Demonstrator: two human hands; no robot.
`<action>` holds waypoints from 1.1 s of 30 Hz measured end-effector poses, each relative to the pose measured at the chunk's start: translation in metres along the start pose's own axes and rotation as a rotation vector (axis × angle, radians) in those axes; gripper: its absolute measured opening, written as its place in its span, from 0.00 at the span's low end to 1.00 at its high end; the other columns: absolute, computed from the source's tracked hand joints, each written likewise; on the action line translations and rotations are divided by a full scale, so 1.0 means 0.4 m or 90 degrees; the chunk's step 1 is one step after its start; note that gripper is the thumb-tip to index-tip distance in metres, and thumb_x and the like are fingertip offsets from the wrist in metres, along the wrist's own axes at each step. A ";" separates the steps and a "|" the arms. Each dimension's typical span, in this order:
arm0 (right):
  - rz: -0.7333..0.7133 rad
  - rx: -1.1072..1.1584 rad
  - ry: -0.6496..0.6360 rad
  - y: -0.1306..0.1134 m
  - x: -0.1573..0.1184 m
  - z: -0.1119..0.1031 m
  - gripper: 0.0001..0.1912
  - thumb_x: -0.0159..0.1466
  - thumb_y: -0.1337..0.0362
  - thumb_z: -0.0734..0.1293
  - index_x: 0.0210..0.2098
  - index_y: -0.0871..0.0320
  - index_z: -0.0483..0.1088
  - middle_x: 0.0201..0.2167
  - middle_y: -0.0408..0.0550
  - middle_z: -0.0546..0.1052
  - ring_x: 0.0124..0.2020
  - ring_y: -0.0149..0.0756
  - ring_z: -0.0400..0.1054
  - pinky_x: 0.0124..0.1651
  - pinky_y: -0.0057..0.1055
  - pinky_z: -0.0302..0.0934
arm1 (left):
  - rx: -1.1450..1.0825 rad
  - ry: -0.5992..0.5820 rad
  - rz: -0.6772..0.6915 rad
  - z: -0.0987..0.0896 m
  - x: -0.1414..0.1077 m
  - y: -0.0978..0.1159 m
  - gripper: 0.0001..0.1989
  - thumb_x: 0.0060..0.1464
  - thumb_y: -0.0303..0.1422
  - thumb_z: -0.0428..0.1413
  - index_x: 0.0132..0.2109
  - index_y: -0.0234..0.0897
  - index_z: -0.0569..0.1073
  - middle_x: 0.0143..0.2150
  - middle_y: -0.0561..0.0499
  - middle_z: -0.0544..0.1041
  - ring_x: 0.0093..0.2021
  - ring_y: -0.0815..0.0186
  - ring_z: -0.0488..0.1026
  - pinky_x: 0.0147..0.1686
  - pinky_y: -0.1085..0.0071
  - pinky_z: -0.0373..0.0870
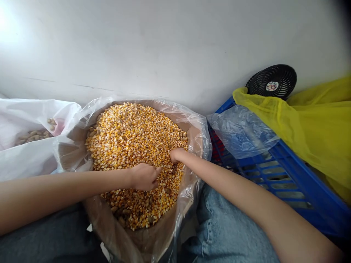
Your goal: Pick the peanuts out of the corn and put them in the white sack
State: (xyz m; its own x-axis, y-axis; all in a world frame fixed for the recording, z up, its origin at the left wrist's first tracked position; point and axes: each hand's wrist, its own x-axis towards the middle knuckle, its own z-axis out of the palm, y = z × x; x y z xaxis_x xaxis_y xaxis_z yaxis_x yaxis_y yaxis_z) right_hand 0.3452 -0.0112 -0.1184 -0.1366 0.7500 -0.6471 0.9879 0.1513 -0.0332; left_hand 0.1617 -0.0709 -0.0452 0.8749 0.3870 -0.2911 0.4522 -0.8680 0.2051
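Note:
A wide sack [193,137] lined with clear plastic stands between my knees, heaped with yellow and pale corn kernels [131,135]. My left hand [145,176] reaches in from the left, back of the hand up, just over the middle of the heap. Its fingers are curled towards the corn, and what they hold, if anything, is hidden. Near the sack's right side my right hand [177,155] dips into the kernels, with its fingers buried out of sight. Some brownish lumps [124,212] that look like unshelled peanuts lie among the corn at the near edge.
At left, a white bag [33,106] holds peanuts [35,136] and a pink scoop-like piece [58,127]. To the right is a blue plastic crate [290,171] with a clear plastic bag [244,129], yellow mesh [315,124] and a black round basket [263,78]. A pale wall rises behind.

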 end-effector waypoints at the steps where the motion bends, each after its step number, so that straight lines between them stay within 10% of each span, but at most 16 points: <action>1: 0.035 -0.019 -0.024 -0.004 -0.005 -0.004 0.05 0.41 0.65 0.67 0.20 0.61 0.71 0.22 0.51 0.73 0.29 0.44 0.70 0.33 0.44 0.62 | -0.012 -0.008 -0.008 0.002 -0.001 -0.003 0.13 0.48 0.35 0.43 0.39 0.33 0.64 0.28 0.44 0.75 0.27 0.57 0.73 0.23 0.66 0.67; 9: 0.148 -0.105 -0.086 -0.020 -0.057 -0.084 0.12 0.43 0.67 0.65 0.29 0.62 0.73 0.31 0.57 0.74 0.36 0.50 0.68 0.35 0.47 0.61 | -0.061 -0.012 0.018 0.021 0.014 -0.004 0.09 0.48 0.26 0.45 0.34 0.34 0.69 0.34 0.44 0.75 0.33 0.61 0.72 0.31 0.69 0.67; 21: 0.090 0.299 0.134 0.087 -0.149 -0.181 0.14 0.53 0.60 0.54 0.22 0.63 0.65 0.13 0.45 0.64 0.15 0.29 0.58 0.17 0.24 0.51 | 0.093 0.048 0.170 0.079 0.318 0.030 0.16 0.52 0.35 0.46 0.43 0.28 0.67 0.41 0.37 0.71 0.44 0.55 0.66 0.36 0.64 0.65; 33: 0.044 0.704 0.080 0.099 -0.143 -0.175 0.10 0.48 0.64 0.59 0.18 0.57 0.49 0.12 0.36 0.51 0.13 0.22 0.44 0.16 0.23 0.41 | 0.105 -0.031 0.300 0.082 0.288 -0.001 0.06 0.45 0.30 0.52 0.31 0.33 0.72 0.30 0.42 0.74 0.32 0.61 0.69 0.28 0.69 0.62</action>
State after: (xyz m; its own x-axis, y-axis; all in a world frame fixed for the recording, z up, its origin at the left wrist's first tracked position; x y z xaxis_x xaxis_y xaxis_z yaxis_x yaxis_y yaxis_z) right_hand 0.3872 -0.0028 -0.0294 -0.0228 0.8040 -0.5941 0.5063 -0.5032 -0.7003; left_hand 0.2566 -0.0363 -0.1096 0.9668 -0.0701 -0.2459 -0.0268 -0.9842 0.1750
